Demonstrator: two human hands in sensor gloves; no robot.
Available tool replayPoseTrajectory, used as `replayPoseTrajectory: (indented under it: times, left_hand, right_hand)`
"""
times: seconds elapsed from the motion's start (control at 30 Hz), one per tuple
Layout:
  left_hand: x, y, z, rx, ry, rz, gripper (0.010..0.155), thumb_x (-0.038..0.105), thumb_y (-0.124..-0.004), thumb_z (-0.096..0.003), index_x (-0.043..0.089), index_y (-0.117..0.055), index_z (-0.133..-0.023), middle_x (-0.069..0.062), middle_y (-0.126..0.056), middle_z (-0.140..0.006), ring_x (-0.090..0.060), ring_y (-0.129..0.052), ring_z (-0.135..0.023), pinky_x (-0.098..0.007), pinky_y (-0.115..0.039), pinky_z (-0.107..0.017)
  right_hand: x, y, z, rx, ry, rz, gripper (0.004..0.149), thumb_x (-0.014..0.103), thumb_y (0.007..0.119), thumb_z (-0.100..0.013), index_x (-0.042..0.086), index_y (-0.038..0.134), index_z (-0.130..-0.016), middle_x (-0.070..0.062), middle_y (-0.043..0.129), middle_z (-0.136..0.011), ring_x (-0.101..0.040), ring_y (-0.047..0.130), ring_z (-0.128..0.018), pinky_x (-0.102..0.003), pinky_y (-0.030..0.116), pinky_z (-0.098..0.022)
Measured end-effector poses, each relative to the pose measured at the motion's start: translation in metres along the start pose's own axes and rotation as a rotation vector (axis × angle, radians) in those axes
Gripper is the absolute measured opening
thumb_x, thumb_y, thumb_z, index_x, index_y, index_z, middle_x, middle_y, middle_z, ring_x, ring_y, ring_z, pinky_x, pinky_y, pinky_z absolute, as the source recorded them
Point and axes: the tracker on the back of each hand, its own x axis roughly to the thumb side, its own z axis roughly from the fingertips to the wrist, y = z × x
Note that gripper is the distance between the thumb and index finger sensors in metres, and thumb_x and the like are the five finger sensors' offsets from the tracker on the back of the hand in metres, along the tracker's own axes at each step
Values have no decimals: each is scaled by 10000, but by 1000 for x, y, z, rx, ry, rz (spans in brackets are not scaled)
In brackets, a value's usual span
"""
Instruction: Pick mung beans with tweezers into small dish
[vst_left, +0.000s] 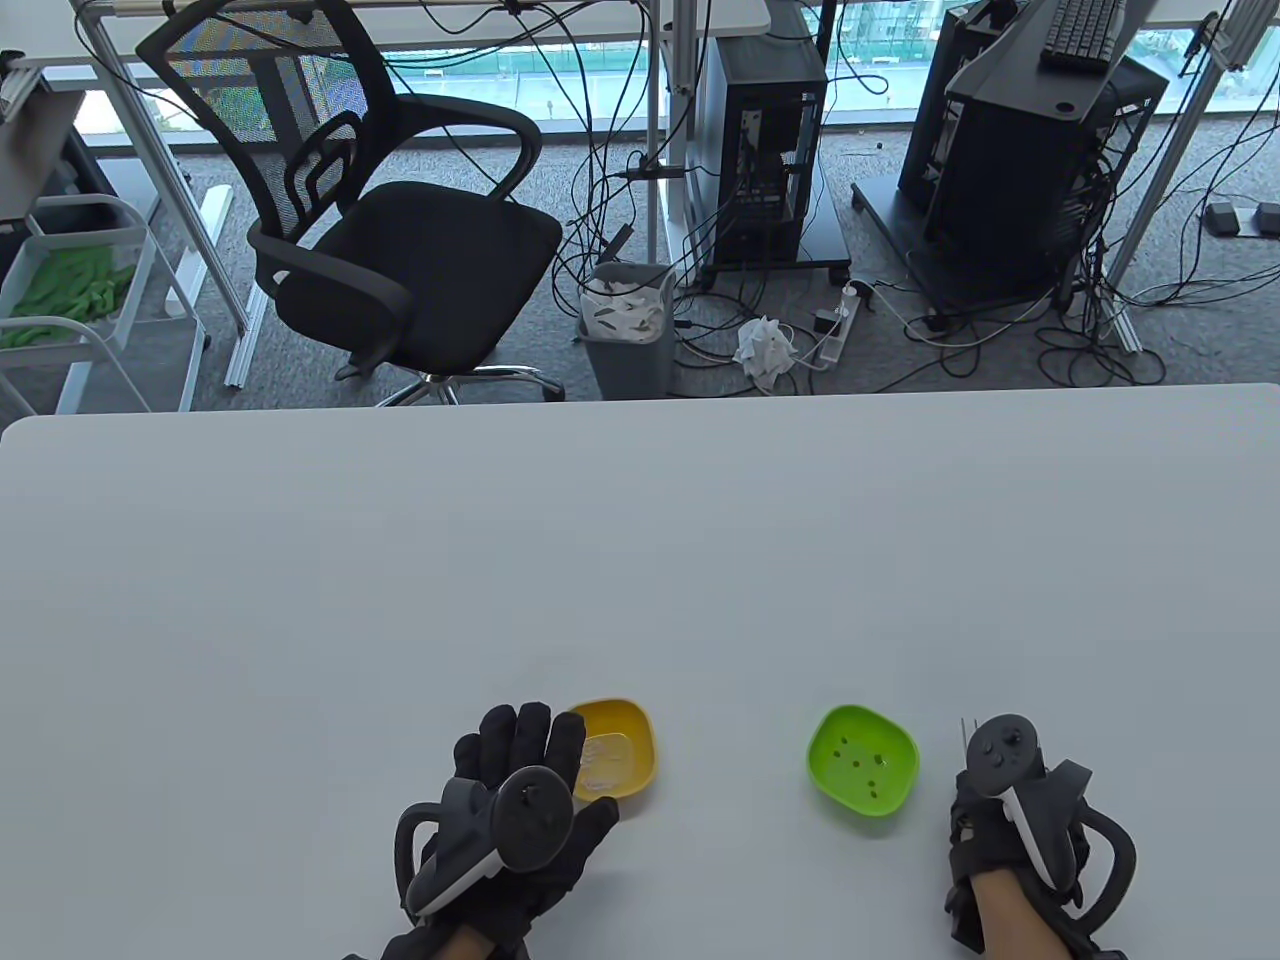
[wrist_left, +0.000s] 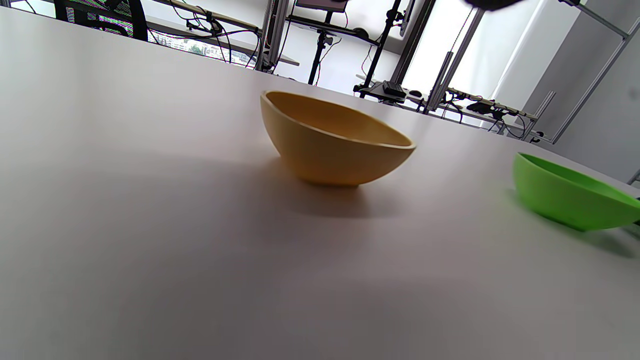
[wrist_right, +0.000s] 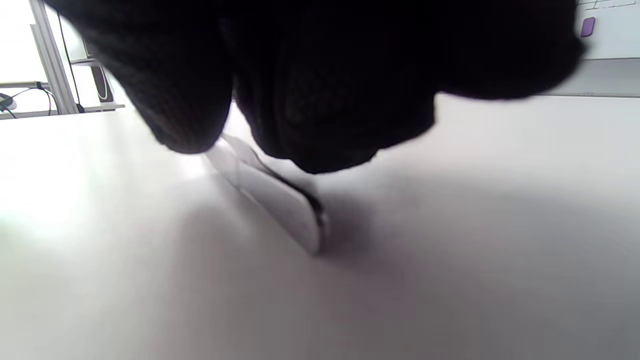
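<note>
A green dish (vst_left: 862, 760) holds several dark mung beans (vst_left: 860, 762). A yellow dish (vst_left: 615, 750) stands to its left; it looks empty. My left hand (vst_left: 525, 745) lies flat with fingers stretched out, touching the yellow dish's left rim. My right hand (vst_left: 975, 825) is just right of the green dish, fingers curled down on metal tweezers (wrist_right: 272, 197) that lie against the table. The thin tweezer tips (vst_left: 966, 735) poke out beyond the tracker. The left wrist view shows the yellow dish (wrist_left: 340, 145) and the green dish (wrist_left: 570, 195) from the side.
The white table (vst_left: 640, 560) stretches far ahead of the dishes. Beyond its far edge are an office chair (vst_left: 400, 230), a waste bin (vst_left: 628, 325) and computer towers with cables on the floor.
</note>
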Motion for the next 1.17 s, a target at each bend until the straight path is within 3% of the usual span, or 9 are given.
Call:
replayPoseTrajectory:
  times: [0.1,0.23,0.33,0.4,0.5,0.67,1.17]
  left_hand:
    - [0,1,1,-7,-9,-1,835,664,-545,-507,217,-298,-1166,-136,-235,-1222,-471,-183,-1115,-616,-192,-767]
    - [3,4,4,22,-22,-15,833,664,-545,-508,218,-297,-1167,-133,-234,-1223,-473,-182,-1115,-621,-193,-766]
    - [4,3,5,3,-34,-24,835,666,-543,-507,223,-287,-1166,-132,-220,-1223,-476,-172,-1113,-625,-193,-764]
    - [5,2,5,-6,-34,-32,835,666,-541,-506,227,-279,-1166,-132,-202,-1221,-477,-158,-1110,-625,-188,-764]
    - [4,3,6,5,-36,-32,837,666,-540,-508,228,-265,-1166,-132,-189,-1219,-476,-150,-1109,-625,-185,-763]
    - [4,2,7,8,-38,-27,835,665,-540,-509,228,-263,-1165,-130,-189,-1219,-476,-151,-1108,-624,-188,-763]
    - [4,0,5,0,-29,-27,833,663,-538,-512,228,-258,-1165,-128,-195,-1219,-474,-155,-1108,-619,-189,-764]
  right_hand:
    - [11,-22,16,-60,-151,-86,529,447,773,-510,62,853,-864,-200,925,-729,-276,963,-403,-416,862,-300]
    - [34,-45,57,-128,-484,-178,626,483,706,-526,87,711,-1012,-233,757,-969,-407,847,-719,-536,790,-493]
    - [51,-52,85,-126,-666,-152,717,537,651,-528,113,562,-1100,-236,530,-1119,-480,601,-947,-647,645,-637]
    - [60,-52,98,-99,-734,-182,755,560,628,-527,132,482,-1131,-225,399,-1166,-509,421,-1021,-714,525,-684]
    - [69,-44,107,-64,-801,-168,775,575,595,-526,142,411,-1142,-197,305,-1183,-493,284,-1048,-732,411,-710]
    - [70,-35,104,-44,-804,-138,773,576,576,-524,158,369,-1141,-178,259,-1182,-470,212,-1051,-716,337,-722]
    - [70,-30,103,-13,-803,-154,749,558,575,-530,155,391,-1133,-179,273,-1176,-468,218,-1044,-691,331,-726]
